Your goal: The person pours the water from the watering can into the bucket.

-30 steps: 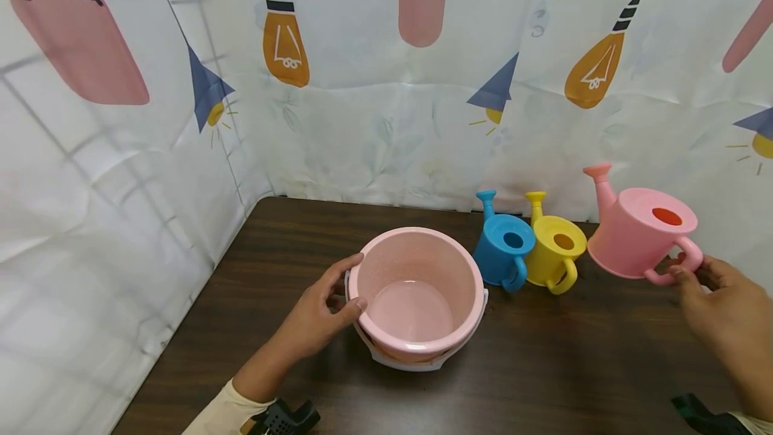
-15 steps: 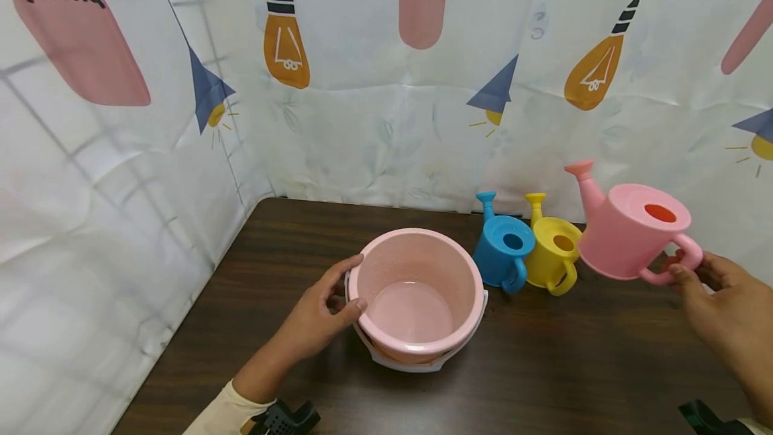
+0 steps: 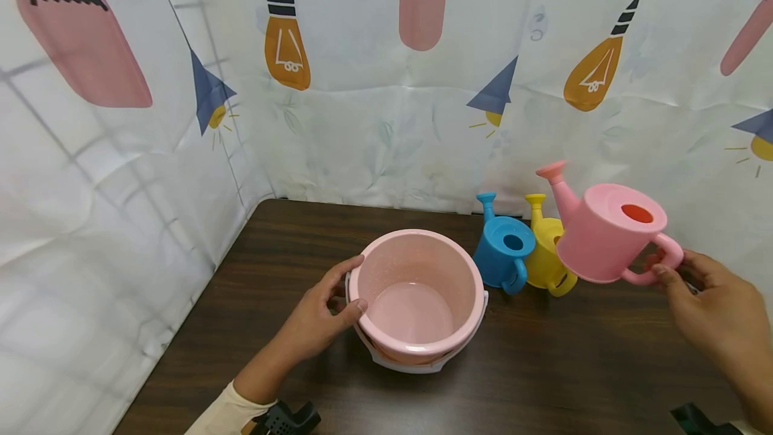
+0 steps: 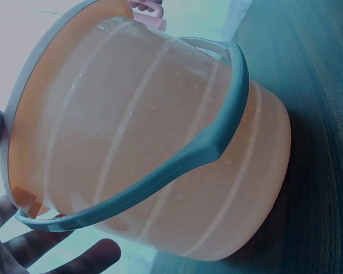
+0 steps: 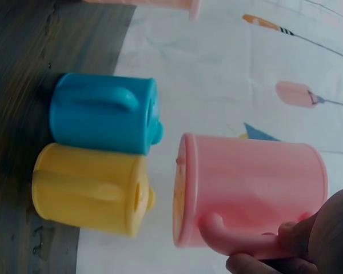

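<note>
A pale pink bucket [image 3: 413, 314] stands on the table, its handle hanging down around its side. My left hand [image 3: 320, 311] holds the bucket's left rim, thumb and forefinger at the edge. In the left wrist view the lowered handle [image 4: 160, 171] crosses the bucket's wall. My right hand [image 3: 718, 307] pinches the handle of a pink watering can [image 3: 610, 233], lifted with its spout pointing left. It overlaps a yellow watering can [image 3: 541, 264] in the head view. A blue watering can [image 3: 498, 257] stands beside the yellow one, between it and the bucket.
The dark wooden table [image 3: 290, 240] runs back to a white printed curtain [image 3: 374, 139], which also closes off the left side. Bare tabletop [image 3: 543, 368] lies in front of the blue and yellow cans.
My right hand has brought the pink watering can leftward, so it now partly covers the yellow one. My left hand and the bucket have stayed put.
</note>
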A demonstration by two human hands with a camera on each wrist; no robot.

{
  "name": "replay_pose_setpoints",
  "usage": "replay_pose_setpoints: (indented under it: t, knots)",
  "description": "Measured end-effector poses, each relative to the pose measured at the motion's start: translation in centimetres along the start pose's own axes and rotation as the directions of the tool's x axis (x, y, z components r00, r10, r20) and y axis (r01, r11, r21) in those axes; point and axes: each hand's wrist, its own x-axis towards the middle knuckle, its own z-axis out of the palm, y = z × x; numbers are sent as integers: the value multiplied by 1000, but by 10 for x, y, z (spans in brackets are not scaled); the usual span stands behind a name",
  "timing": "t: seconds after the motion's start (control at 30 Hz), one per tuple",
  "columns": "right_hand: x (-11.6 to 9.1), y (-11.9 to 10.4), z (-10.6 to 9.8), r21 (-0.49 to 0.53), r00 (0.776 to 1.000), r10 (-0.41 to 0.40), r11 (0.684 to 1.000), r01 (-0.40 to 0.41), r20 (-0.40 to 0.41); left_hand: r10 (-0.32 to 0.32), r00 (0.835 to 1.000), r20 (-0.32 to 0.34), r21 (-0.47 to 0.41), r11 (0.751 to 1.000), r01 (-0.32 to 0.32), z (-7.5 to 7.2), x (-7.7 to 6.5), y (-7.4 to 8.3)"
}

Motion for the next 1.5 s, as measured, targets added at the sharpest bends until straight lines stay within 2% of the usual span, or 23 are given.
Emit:
replay_pose_setpoints:
  t: [0.37,0.67,1.07,1.5]
  knots:
    - [-4,-16,2,100,992,-119,987,122,-27,-12,1000,8,6,1000,12,0,1,0]
    - [-8,-27,3,168,990,-144,976,142,-3,-20,1000,3,15,1000,20,-1,1,-1]
    - [-16,-39,7,119,986,-156,982,149,58,-23,1000,4,1,1000,23,-1,0,1]
    - [-20,-50,9,134,975,-218,969,209,53,-32,999,0,14,999,32,0,0,0]
